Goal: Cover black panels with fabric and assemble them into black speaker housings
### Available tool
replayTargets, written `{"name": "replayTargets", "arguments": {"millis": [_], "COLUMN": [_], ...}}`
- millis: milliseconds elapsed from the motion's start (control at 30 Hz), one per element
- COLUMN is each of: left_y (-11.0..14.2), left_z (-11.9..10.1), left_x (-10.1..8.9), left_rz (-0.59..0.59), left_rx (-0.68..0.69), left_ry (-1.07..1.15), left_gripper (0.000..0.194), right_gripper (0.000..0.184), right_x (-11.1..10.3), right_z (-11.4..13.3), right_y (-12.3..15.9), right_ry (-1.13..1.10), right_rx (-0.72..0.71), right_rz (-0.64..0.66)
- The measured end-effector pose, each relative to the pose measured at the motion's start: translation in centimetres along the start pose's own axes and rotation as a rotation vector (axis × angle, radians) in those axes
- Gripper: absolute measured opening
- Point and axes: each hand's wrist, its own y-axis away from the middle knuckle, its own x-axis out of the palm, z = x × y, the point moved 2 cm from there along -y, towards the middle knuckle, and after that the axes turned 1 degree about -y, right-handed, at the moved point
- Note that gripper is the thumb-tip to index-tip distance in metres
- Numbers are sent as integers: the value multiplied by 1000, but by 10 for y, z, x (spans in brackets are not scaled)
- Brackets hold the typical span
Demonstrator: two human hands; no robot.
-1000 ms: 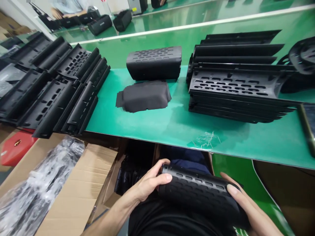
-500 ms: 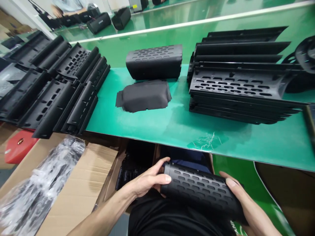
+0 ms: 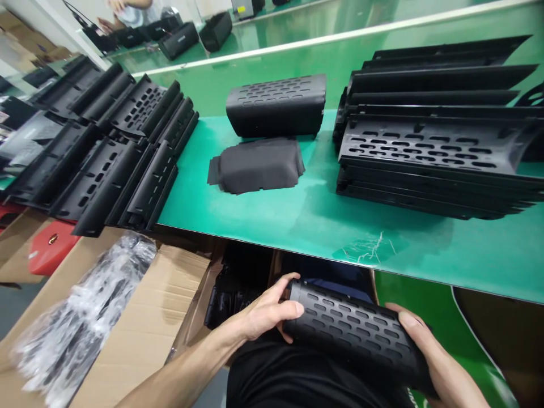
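While the left hand [image 3: 272,311] grips one end of a slotted black shell [image 3: 352,328], the right hand [image 3: 433,345] holds the opposite end, the piece held off the near edge of the green table [image 3: 314,221]. On the table: dark sheets [image 3: 257,164], piled, centre; slotted black casing [image 3: 276,113], just behind; right-hand half-shells [image 3: 425,150], stacked; left-hand half-shells [image 3: 96,173], stacked. Below, left: open carton [image 3: 138,323], containing clear plastic wrapping [image 3: 85,317].

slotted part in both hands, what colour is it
The slotted part is black, seen best in the head view.
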Motion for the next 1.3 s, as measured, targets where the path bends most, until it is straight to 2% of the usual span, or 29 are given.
{"name": "replayTargets", "arguments": {"millis": [133, 233, 300, 367, 500, 667, 933, 1300], "left_y": [4, 5, 4, 3, 4, 5, 6, 9], "left_z": [-1, -4, -6, -8, -12, -16, -18, -26], "left_x": [1, 1, -2, -6, -15, -15, -10, -6], "left_rz": [9, -20, -11, 47, 154, 135, 128, 103], "left_rx": [-39, -43, -13, -9, -106, -133, -119, -96], "left_ry": [-73, -191, -227, -192, -81, -92, -104, -156], "left_gripper": [117, 129, 127, 122, 121, 124, 120, 118], "right_gripper": [80, 76, 74, 76, 72, 72, 76, 78], "right_x": [0, 1, 1, 0, -2, 1, -2, -3], "right_z": [-3, -3, -3, -3, -3, 0, -6, -5], "right_y": [1, 2, 2, 2, 3, 6, -6, -3], "right_ry": [7, 19, 46, 55, 22, -2, -3, -23], "right_rx": [7, 7, -12, -17, -2, 32, 15, 21], "right_rz": [-2, 13, 16, 18, 27, 27, 14, 16]}}
